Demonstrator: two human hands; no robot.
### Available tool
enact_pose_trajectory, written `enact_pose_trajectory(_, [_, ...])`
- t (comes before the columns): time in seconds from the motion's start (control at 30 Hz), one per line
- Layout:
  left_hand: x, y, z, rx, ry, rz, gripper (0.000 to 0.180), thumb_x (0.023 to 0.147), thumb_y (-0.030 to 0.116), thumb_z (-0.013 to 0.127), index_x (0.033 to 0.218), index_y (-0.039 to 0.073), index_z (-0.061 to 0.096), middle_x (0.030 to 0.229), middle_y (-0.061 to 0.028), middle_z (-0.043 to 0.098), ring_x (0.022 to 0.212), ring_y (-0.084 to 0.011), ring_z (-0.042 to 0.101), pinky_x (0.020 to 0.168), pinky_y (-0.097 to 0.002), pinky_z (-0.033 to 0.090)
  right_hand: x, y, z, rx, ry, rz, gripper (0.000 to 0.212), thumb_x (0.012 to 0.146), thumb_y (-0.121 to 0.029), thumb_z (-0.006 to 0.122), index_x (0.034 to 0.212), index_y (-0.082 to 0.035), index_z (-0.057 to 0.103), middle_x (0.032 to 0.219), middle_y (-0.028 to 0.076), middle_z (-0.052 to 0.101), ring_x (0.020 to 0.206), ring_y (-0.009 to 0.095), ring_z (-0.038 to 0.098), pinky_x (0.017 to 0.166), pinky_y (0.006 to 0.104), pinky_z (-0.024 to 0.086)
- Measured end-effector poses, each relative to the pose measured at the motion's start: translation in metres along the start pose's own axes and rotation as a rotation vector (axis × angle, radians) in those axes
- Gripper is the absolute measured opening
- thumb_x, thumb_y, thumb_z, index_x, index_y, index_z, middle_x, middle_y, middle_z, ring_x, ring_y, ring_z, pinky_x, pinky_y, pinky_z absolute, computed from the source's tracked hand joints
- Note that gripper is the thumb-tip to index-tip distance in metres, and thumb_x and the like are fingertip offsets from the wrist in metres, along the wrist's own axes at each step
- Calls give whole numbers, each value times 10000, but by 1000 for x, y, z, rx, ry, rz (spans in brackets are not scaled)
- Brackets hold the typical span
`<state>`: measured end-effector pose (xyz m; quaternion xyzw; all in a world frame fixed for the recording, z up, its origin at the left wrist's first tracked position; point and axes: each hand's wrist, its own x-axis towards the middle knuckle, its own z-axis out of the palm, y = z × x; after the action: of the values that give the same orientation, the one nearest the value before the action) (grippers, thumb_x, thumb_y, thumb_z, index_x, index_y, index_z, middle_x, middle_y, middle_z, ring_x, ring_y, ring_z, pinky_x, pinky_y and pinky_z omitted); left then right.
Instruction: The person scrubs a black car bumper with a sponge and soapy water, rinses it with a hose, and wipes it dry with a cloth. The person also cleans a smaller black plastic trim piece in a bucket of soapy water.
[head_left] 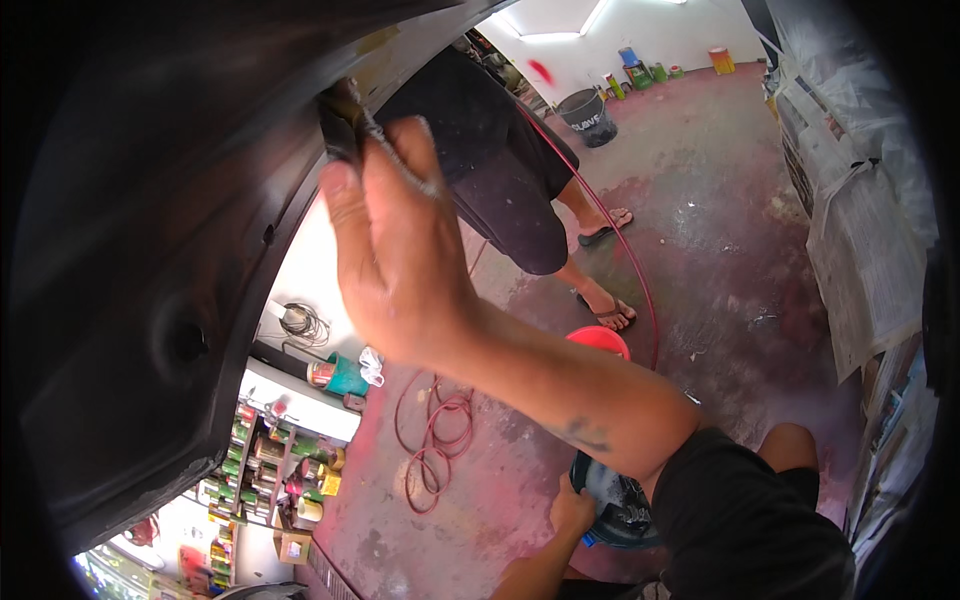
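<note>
Floor [735, 290] open beyond; right hand [400, 250] pinches half-hidden dark pad [340, 132] by panel edge [255, 300]; left hand [572, 512] at tub [622, 505], grip unclear.

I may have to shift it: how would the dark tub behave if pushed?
The dark tub probably feels heavy, since it seems to hold foamy liquid. That liquid would likely slosh. The left hand at its rim may steady it.
</note>
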<state>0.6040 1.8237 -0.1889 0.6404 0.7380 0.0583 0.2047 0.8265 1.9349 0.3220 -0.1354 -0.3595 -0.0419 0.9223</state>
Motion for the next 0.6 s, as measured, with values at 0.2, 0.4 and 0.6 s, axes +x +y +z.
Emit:
enact_pose_trajectory(0.2, [1, 0, -1, 52, -21, 3, 579, 1055, 302, 636, 1603, 221, 465, 1232, -306, 794, 1158, -546, 755, 1014, -642, 562, 10, 2, -8, -23, -50, -21, 231, 1167, -122, 540, 1282, 43, 652, 1058, 295, 627, 1017, 473, 571, 902, 571, 482])
enact_pose_trajectory(0.4, [0, 19, -3, 41, -33, 45, 579, 1060, 295, 637, 1606, 221, 460, 1242, -298, 794, 1166, -538, 754, 1023, -643, 556, 33, 22, -20, -160, -48, -7, 239, 1175, -141, 542, 1295, 37, 646, 1062, 256, 626, 1020, 453, 601, 887, 550, 497])
enact_pose_trajectory(0.6, [-2, 20, -6, 9, -27, 78, 573, 1061, 288, 638, 1602, 221, 460, 1246, -292, 796, 1167, -531, 757, 1006, -643, 563, 44, 20, -26, -206, -167, 169, 230, 1170, -141, 558, 1283, 34, 655, 1087, 267, 619, 1026, 467, 605, 886, 540, 496])
